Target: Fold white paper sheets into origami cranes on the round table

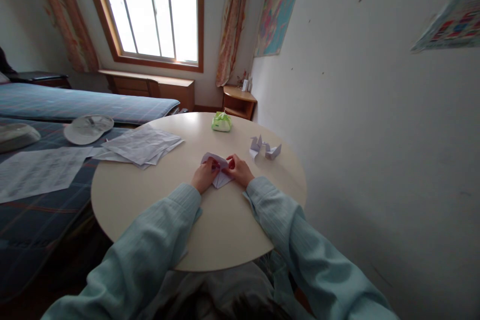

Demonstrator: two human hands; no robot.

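Pinching folded white paper [221, 180] over the desk [127, 195], the left hand [204, 175] and right hand [242, 170] appear mid-fold; the next move likely calls for careful, even creasing.

One table [150, 210] bears one green packet [221, 122] and two paper birds [273, 152]; over it are two hands [204, 176] and one folded sheet [222, 179].

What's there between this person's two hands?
The head view shows a folded white paper there, gripped by both the left hand and right hand.
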